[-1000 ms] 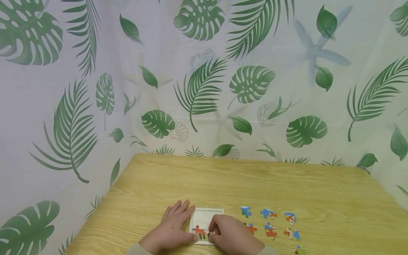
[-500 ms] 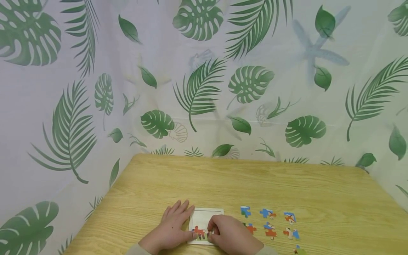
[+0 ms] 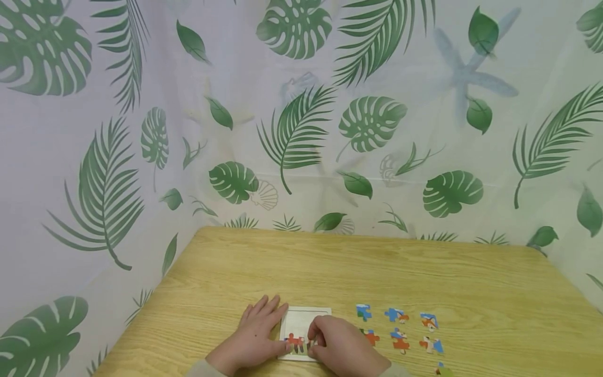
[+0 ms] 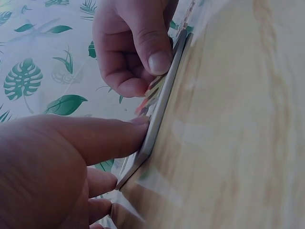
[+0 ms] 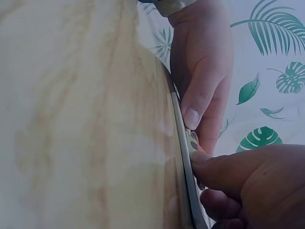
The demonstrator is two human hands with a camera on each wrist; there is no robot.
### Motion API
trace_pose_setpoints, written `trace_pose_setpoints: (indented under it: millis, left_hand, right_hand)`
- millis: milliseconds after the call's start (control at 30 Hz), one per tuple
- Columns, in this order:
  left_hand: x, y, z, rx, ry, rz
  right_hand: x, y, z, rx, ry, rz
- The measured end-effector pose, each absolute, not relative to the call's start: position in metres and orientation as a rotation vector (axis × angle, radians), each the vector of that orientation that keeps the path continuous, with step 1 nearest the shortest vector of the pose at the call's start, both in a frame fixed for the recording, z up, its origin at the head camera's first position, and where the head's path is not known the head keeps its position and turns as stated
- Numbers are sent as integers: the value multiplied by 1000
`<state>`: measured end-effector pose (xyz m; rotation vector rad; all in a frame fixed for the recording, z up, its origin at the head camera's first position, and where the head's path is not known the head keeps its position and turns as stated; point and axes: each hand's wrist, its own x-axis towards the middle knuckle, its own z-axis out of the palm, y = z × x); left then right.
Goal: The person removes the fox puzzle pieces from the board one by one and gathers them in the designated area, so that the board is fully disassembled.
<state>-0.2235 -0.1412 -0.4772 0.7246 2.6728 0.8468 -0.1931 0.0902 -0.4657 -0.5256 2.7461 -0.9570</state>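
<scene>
A white puzzle tray [image 3: 301,316] lies near the table's front edge. Red and green picture pieces [image 3: 294,341] fill part of its bottom row. My left hand [image 3: 254,335] lies along the tray's left side with its fingers spread straight, and its thumb presses on the lower left corner. With curled fingers and thumb, my right hand [image 3: 346,343] pinches a puzzle piece [image 3: 309,345] at the tray's lower right, mostly covered by the fingertips. In the left wrist view, striped pieces [image 4: 153,91] sit in the tray between both hands. The right wrist view shows both thumbs close together at the tray's edge.
Loose jigsaw pieces lie right of the tray in rows, among them a blue one [image 3: 363,312], a fox-face one [image 3: 429,321] and a green one [image 3: 443,370]. The wooden table [image 3: 358,267] meets a leaf-patterned cloth [image 3: 301,199] behind and at the left.
</scene>
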Motion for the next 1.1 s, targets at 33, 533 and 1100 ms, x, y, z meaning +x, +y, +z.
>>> trace_pose_setpoints:
  millis: [33, 533, 1100]
  left_hand:
    - [-223, -141, -477, 725, 2675, 844]
    - [-223, -142, -477, 733, 2682, 848]
    - [-222, -142, -475, 726, 2671, 845]
  right_hand:
    - [-193, 90, -466, -528, 2748, -960]
    - [-190, 93, -467, -602, 2771, -996]
    - [-191, 92, -463, -579, 2694, -1104]
